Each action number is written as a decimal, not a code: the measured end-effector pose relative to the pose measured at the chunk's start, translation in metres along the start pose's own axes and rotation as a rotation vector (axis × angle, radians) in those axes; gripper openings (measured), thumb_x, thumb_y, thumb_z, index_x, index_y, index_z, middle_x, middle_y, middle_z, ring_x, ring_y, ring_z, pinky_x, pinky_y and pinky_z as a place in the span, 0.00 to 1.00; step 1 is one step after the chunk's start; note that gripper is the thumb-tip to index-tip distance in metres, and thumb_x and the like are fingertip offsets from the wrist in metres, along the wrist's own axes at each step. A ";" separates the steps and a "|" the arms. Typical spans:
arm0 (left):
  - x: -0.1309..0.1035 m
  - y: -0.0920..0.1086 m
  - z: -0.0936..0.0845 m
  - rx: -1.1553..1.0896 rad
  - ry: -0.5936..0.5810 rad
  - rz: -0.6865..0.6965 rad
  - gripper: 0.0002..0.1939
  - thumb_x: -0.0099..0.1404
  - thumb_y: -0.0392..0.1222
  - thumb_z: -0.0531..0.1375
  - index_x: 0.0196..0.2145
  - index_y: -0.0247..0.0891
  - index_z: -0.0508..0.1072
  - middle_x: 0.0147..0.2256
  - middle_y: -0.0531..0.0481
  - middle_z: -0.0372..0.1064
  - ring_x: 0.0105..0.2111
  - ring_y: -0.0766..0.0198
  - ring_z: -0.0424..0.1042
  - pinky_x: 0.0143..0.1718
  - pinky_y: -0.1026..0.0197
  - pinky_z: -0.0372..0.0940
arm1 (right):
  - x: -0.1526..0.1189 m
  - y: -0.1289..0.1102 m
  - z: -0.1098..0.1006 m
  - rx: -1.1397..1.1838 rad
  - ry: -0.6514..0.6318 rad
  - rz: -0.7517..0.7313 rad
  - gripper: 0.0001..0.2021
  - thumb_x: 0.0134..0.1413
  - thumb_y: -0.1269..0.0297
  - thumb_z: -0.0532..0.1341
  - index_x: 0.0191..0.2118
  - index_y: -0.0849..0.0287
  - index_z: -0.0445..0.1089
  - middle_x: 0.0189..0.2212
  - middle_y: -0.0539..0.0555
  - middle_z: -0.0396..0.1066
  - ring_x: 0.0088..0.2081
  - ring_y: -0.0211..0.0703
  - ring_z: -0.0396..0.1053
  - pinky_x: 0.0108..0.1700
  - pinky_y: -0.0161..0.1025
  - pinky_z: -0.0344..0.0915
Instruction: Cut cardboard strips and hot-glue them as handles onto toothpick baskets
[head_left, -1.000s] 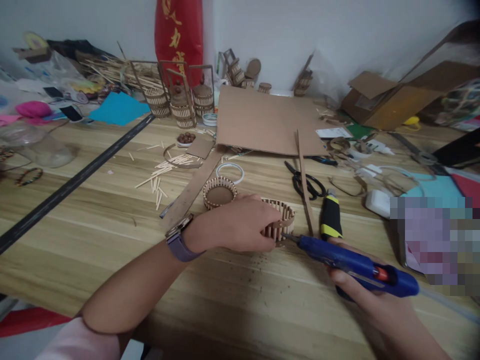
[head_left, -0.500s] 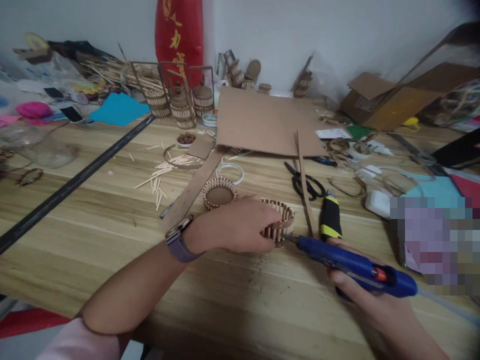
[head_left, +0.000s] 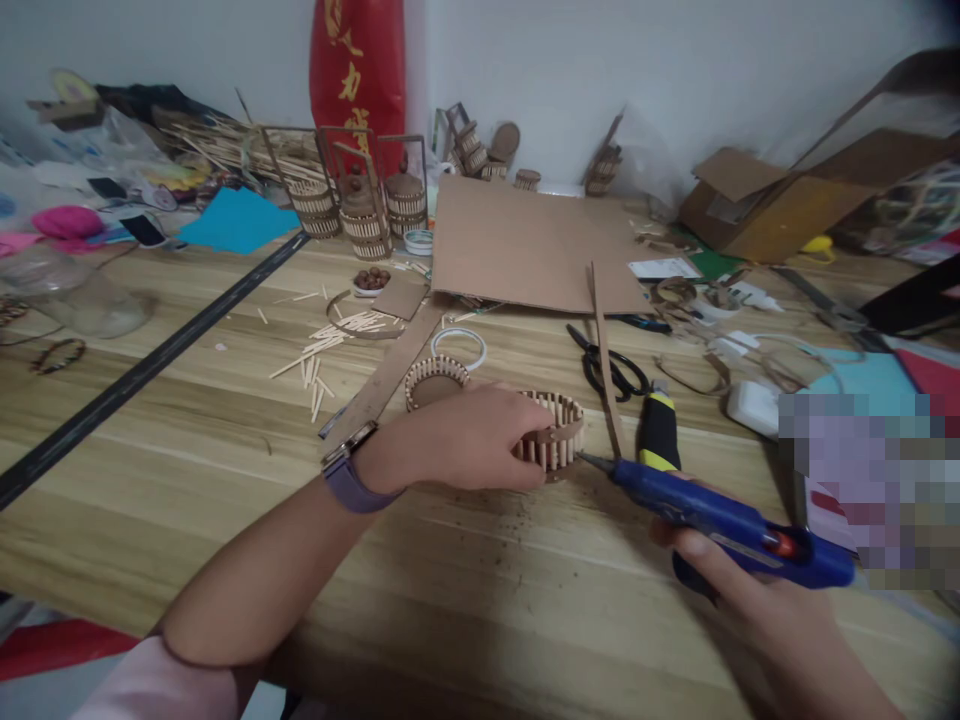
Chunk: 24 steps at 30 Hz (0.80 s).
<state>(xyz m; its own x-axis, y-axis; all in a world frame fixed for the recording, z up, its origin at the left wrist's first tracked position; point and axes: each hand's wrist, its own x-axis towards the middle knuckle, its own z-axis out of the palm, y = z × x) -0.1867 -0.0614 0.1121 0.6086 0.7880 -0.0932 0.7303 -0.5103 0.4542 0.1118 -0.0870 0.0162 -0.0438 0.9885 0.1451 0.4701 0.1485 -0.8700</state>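
My left hand grips the left side of a round basket made of short wooden sticks, with a brown strip around it. The blue glue gun is held in my right hand, its metal tip at the basket's right side; whether they touch is hard to tell. Behind my left wrist sits a second round stick basket with a brown base, partly hidden by the hand. A white ring lies just behind it.
Black scissors lie under a long brown strip, near a black-and-yellow handle. A cardboard sheet is at the back. Loose sticks and a cardboard strip lie left. Finished lidded baskets stand behind.
The glue gun and my right hand have shifted slightly right, its tip moving to the basket's right edge. My left hand and the basket have moved slightly left.
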 end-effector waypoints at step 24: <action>-0.003 0.002 -0.009 -0.086 -0.012 -0.073 0.09 0.63 0.41 0.62 0.29 0.39 0.65 0.32 0.53 0.70 0.34 0.63 0.68 0.34 0.62 0.57 | 0.011 0.005 -0.007 -0.117 -0.253 -0.314 0.10 0.53 0.50 0.69 0.36 0.48 0.82 0.39 0.53 0.83 0.47 0.58 0.81 0.52 0.46 0.77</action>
<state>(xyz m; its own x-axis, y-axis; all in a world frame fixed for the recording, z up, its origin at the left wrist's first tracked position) -0.1904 -0.0619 0.1210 0.5587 0.8176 -0.1395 0.7438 -0.4196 0.5203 0.1200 -0.0755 0.0172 -0.4094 0.8740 0.2616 0.4959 0.4539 -0.7403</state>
